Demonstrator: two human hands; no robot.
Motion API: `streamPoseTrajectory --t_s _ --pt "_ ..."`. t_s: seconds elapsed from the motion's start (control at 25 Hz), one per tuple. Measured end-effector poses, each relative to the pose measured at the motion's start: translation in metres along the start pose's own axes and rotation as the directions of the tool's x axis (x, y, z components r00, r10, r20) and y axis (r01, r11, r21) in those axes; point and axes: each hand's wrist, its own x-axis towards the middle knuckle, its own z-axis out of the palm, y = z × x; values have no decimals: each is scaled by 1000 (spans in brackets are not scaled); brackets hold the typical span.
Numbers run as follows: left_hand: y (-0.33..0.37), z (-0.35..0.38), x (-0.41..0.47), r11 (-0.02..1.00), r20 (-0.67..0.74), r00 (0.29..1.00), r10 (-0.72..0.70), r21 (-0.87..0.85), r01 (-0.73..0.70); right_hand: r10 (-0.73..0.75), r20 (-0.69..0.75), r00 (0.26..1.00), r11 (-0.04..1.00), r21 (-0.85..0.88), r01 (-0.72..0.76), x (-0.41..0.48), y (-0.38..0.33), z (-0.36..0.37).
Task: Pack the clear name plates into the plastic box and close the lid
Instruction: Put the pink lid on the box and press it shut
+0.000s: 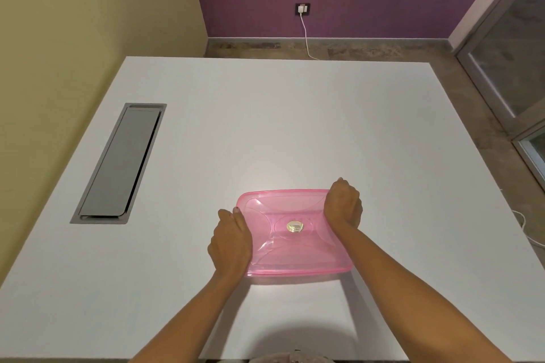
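The see-through pink plastic box (295, 233) sits near the front edge of the white table (265, 127), its lid on. The left hand (231, 244) and right hand (343, 205) grip its two ends. Next, I think, press the lid edges down tight

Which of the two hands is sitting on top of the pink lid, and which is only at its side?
The right hand rests on the pink lid's far right corner. The left hand grips the box's left edge from the side.

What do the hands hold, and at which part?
Both grip the pink box: left hand on its left edge, right hand on its far right corner.
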Motion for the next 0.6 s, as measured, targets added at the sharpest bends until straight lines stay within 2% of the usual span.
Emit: streamPoseTrajectory --t_s 0.24,0.44,0.6 --pt "-4 3 0 999 -42 998 39 -19 -40 16 -16 1000 1000 -7 -16 1 -1 2" --pt "-2 5 2 1000 -62 998 14 -8 -14 36 11 999 999 28 -36 4 -2 0" --pt "-4 7 3 999 -57 998 -39 -23 38 44 24 999 992 121 -46 -8 2 -12"
